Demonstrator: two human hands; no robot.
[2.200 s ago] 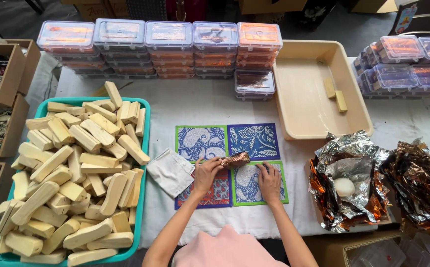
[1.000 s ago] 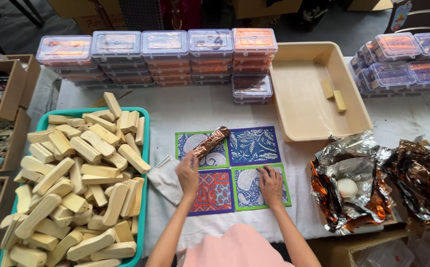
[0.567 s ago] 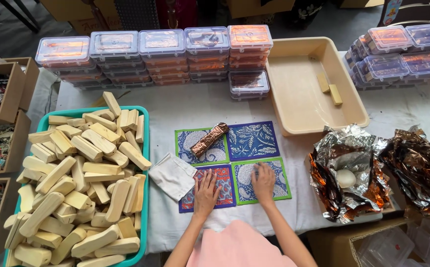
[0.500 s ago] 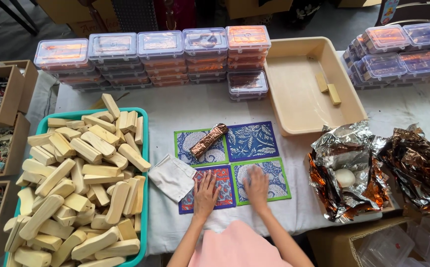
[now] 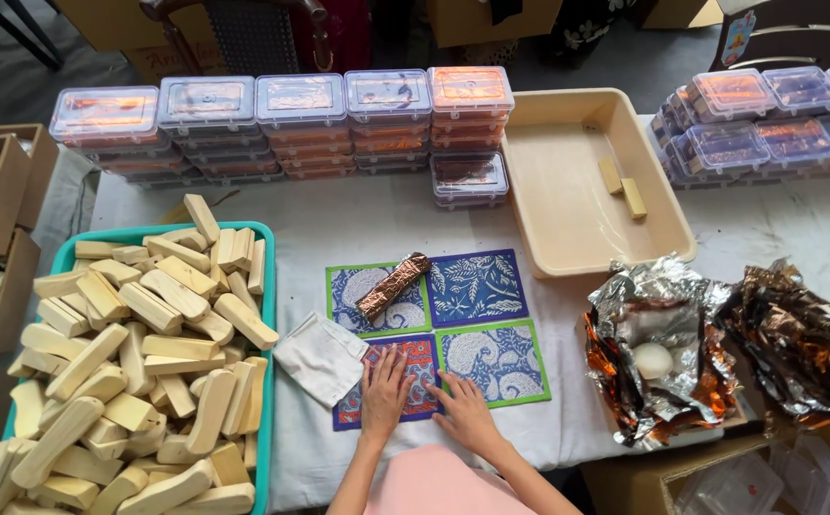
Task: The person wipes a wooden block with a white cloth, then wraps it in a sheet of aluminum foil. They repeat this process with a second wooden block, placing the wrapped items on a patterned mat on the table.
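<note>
On the patterned mats (image 5: pixel 477 286), foil-wrapped stick (image 5: pixel 392 286) lies diagonally — upper-right end raised (fingers (image 5: pixel 391 367) flat, released).

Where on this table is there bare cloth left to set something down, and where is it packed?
Bare cloth runs between the stacked clear boxes and the four patterned mats; a smaller strip lies right of the mats, before the crumpled foil. The beige tray is mostly bare. Crowded: the teal bin of wooden blocks, and both hands on the near mats.

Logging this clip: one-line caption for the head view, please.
Both hands, left hand and right hand, rest flat on patterned coasters beside a foil-wrapped stick and wooden blocks.
</note>
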